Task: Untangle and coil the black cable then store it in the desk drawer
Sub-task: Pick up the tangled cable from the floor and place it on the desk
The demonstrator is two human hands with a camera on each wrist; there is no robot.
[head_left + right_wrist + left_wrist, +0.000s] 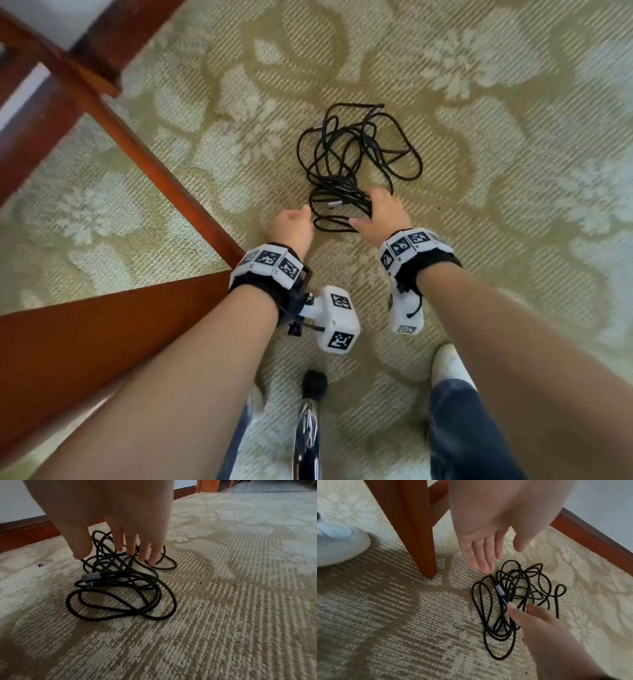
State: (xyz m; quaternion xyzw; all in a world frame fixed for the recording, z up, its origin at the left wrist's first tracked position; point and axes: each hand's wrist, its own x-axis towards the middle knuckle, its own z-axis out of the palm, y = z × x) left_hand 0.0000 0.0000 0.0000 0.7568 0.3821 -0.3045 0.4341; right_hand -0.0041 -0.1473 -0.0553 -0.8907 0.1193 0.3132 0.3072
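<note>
The black cable (356, 164) lies in a loose tangle on the patterned carpet, with a grey connector (499, 589) showing among the loops. My left hand (296, 219) hovers just left of the tangle's near end; in the left wrist view the left hand (502, 559) has straight fingers and holds nothing. My right hand (371, 209) reaches over the near loops with fingers spread. In the right wrist view the right hand (109, 554) has its fingertips down at the cable (120, 585), beyond the connector (91, 576), gripping nothing.
Red-brown wooden furniture legs and rails (137, 147) stand to the left, one leg (418, 534) close to the cable. A wooden baseboard (590, 536) runs behind. My white shoes (448, 366) are near, with a chrome and black object (310, 428) between them. Carpet stretches out to the right.
</note>
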